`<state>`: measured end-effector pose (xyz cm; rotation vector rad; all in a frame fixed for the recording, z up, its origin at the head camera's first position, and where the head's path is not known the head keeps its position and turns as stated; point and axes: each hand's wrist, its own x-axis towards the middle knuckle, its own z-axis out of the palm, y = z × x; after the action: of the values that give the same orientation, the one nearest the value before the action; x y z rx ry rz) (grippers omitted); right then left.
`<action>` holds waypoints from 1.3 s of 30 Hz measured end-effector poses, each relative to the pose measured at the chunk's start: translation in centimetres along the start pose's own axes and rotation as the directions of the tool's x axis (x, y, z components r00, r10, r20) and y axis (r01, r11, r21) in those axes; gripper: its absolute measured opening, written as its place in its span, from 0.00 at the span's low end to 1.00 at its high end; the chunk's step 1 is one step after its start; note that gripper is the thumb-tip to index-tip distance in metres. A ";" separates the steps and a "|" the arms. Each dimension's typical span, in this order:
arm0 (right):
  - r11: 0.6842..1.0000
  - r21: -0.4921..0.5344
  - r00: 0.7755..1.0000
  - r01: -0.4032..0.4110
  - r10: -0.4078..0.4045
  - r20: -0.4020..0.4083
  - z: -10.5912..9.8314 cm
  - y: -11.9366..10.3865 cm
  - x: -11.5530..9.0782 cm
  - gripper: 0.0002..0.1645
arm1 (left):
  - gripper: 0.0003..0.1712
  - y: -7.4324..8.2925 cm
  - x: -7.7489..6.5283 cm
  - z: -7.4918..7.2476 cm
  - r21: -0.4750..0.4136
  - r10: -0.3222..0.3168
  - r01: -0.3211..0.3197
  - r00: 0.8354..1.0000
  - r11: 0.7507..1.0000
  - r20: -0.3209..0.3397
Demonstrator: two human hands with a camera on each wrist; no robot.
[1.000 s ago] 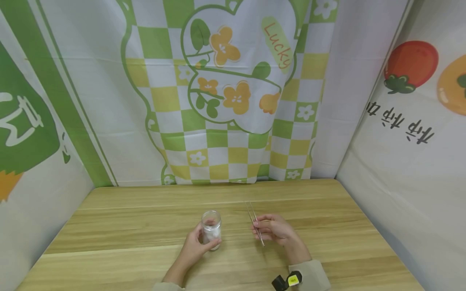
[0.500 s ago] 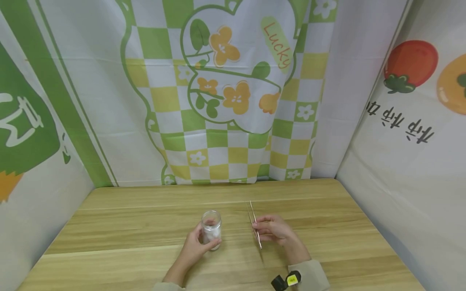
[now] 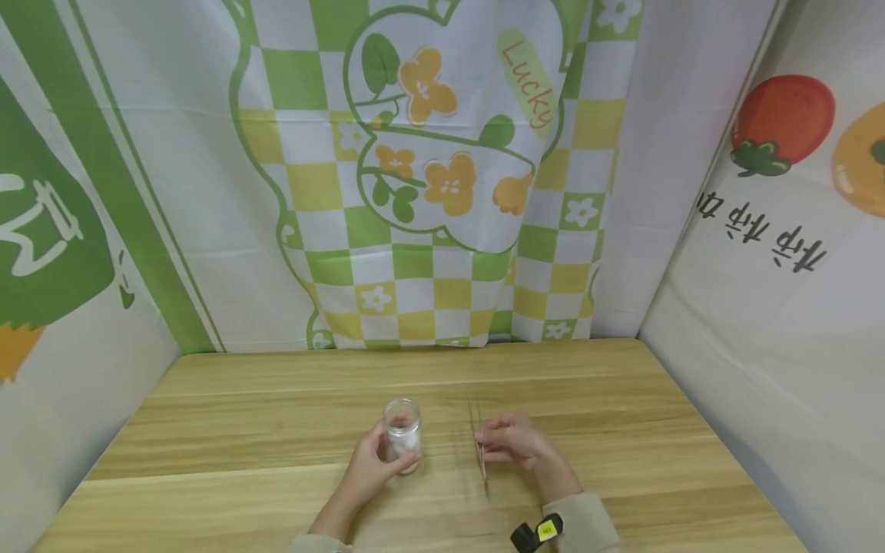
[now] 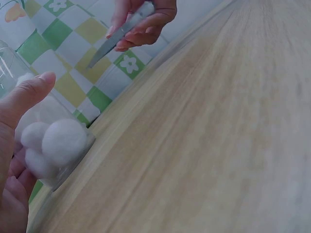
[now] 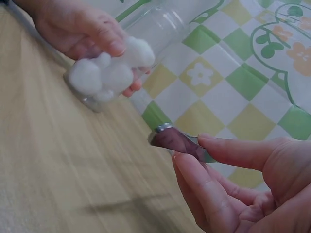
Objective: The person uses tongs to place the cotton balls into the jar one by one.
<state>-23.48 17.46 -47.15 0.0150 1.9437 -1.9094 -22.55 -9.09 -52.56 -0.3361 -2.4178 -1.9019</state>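
Note:
My left hand (image 3: 366,465) grips a clear glass jar (image 3: 403,422) that stands upright on the wooden table, its mouth uncovered. White cotton balls (image 4: 64,142) fill the lower part of the jar, as both wrist views show. To the right of the jar, my right hand (image 3: 515,440) pinches metal tweezers (image 3: 482,458) between thumb and fingers, above the table. The tweezers' two slim arms point away from me, a little apart, with nothing between their tips. In the right wrist view the broad joined end of the tweezers (image 5: 167,138) faces the camera.
The wooden table (image 3: 263,415) reaches back to a green-and-yellow checked curtain (image 3: 415,307). Printed white cloths hang along the left and right sides. A black strap piece with a yellow label (image 3: 538,531) sits at my right sleeve (image 3: 582,521).
The tweezers have tilted in my right hand, their joined end swinging towards me and slightly left. My right hand has shifted slightly. The left hand and jar stay in place.

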 end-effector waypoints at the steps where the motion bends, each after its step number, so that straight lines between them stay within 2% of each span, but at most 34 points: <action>1: 1.000 -0.011 1.000 0.001 -0.001 0.002 0.0 0.2 0.1 0.08 | 0.35 0.0 0.0 0.0 -0.002 0.001 -0.001 1.000 1.000 0.001; 7: 0.996 -0.082 1.000 -0.015 0.014 -0.011 0.4 1.0 0.4 0.07 | 0.35 0.1 0.0 0.0 -0.005 0.020 -0.020 1.000 1.000 0.003; 15: 0.994 -0.083 0.995 -0.068 0.061 -0.083 0.9 1.2 0.4 0.14 | 0.36 0.1 0.1 0.0 -0.011 0.007 -0.007 1.000 1.000 0.011; 23: 0.989 -0.102 0.988 -0.110 0.097 -0.122 1.1 1.5 0.4 0.11 | 0.37 0.0 0.0 0.0 -0.014 -0.014 0.014 1.000 1.000 0.016; 39: 0.980 -0.159 0.985 -0.120 0.098 -0.139 1.5 2.0 0.7 0.06 | 0.37 0.0 0.0 0.0 -0.014 0.007 -0.006 1.000 1.000 0.018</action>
<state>-23.14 15.97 -49.28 0.1991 2.1368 -1.7079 -22.57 -9.13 -52.58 -0.3630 -2.4128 -1.9225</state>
